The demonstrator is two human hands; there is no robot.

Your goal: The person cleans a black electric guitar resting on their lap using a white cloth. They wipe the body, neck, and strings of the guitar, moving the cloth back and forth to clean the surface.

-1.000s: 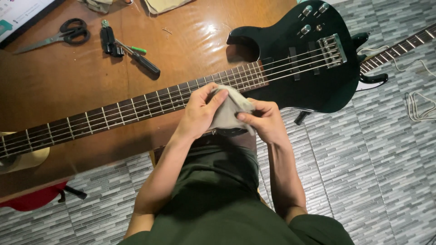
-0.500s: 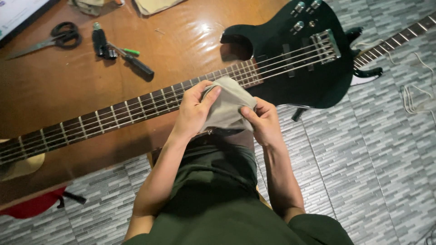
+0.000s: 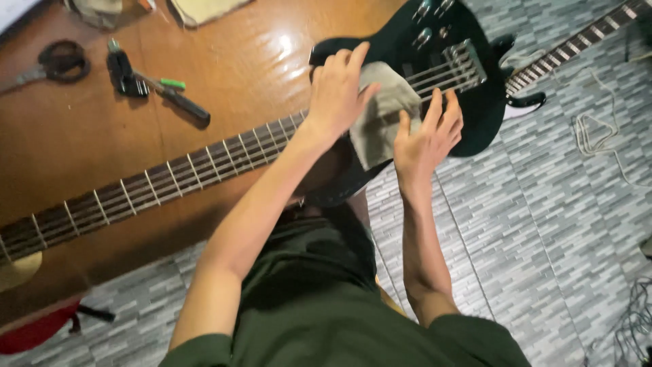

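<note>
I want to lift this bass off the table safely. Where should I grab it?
Probably the neck, from above: it is long, slim, lies flat and bare on the table. Support the black body from the floor side, where it overhangs the edge.

Guitar (image 3: 435,75) on table (image 3: 81,149); cloth (image 3: 384,112) on guitar body between hands; scissors (image 3: 58,64), pliers (image 3: 142,78) far left.

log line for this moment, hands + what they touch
left hand: on grey cloth | right hand: at cloth's lower edge | cloth: lies on black bass guitar body | guitar: across wooden table
</note>
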